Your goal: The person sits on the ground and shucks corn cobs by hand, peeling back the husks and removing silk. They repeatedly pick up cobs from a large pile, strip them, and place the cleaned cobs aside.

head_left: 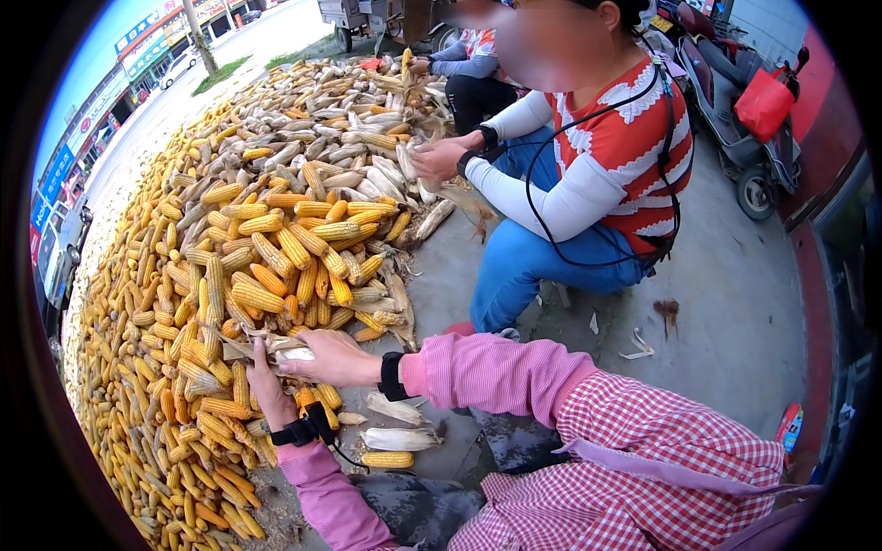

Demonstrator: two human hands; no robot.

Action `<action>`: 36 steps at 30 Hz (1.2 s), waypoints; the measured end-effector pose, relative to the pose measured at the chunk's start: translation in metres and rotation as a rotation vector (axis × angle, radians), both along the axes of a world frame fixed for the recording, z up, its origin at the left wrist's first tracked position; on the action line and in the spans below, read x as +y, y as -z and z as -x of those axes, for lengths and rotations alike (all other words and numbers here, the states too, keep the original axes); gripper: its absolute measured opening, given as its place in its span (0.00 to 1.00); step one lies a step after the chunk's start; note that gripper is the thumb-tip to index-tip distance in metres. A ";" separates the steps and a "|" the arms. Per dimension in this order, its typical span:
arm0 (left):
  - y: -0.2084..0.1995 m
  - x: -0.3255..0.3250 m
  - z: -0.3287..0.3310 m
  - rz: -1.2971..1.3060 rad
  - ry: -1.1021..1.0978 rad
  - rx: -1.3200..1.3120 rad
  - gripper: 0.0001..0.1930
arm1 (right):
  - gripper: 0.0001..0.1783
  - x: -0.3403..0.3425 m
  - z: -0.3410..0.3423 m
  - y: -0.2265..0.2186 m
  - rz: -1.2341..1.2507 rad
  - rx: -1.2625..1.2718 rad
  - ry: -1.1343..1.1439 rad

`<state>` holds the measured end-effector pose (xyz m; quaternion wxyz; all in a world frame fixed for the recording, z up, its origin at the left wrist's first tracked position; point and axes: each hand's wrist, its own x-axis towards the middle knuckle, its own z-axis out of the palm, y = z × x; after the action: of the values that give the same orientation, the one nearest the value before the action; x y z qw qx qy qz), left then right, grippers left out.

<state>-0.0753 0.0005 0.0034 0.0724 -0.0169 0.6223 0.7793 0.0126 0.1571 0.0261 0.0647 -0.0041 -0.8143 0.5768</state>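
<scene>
Both of my hands meet over the near part of the corn heap, at a corn ear in pale husk [296, 353]. My left hand [266, 387] is closed at the ear's left side, its fingers up against the loose husk. From the right, my right hand [329, 356] closes over the same ear and hides much of it. Bare yellow corn cobs [276, 253] lie piled just beyond my hands. Below my right wrist, a loose husk [401, 439] and a single yellow cob [388, 459] rest on the ground.
A co-worker in a red and white top [597, 156] squats to the right, hands at unhusked ears [381, 174]. Another person [473, 64] sits farther back. A parked scooter [735, 101] with a red bag [765, 103] stands at the far right. Concrete ground [726, 303] lies behind the co-worker.
</scene>
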 end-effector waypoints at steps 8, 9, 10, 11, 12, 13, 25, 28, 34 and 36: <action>0.001 0.003 -0.002 0.042 0.023 0.071 0.19 | 0.34 -0.003 0.006 0.011 -0.152 0.153 0.153; 0.006 0.000 0.002 0.056 0.007 0.082 0.19 | 0.34 0.001 0.007 0.010 -0.166 0.117 0.094; 0.013 -0.003 0.007 0.074 -0.008 0.092 0.19 | 0.34 0.003 0.006 0.008 -0.178 0.080 0.036; 0.016 -0.009 0.015 0.048 -0.017 0.118 0.17 | 0.33 0.002 0.006 0.008 -0.179 0.057 0.003; 0.022 -0.017 0.016 0.085 -0.021 0.142 0.17 | 0.31 0.001 0.008 0.010 -0.179 0.035 -0.030; 0.022 -0.015 0.016 0.113 -0.020 0.169 0.16 | 0.30 0.003 0.011 0.011 -0.189 0.014 -0.057; 0.002 0.014 -0.013 0.397 0.072 0.445 0.12 | 0.19 0.003 0.021 0.011 -0.130 0.186 0.278; 0.000 0.016 -0.016 0.519 0.071 0.503 0.11 | 0.18 0.006 0.024 0.013 -0.082 0.205 0.279; 0.000 0.024 -0.027 0.686 -0.009 0.594 0.12 | 0.13 0.009 0.026 0.019 -0.124 0.235 0.294; -0.001 0.027 -0.028 0.675 -0.018 0.559 0.11 | 0.13 0.009 0.027 0.021 -0.128 0.247 0.285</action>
<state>-0.0472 0.0273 0.0040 -0.1152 0.1667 0.8376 0.5073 -0.0148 0.1659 0.0050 0.2451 -0.0445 -0.8263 0.5051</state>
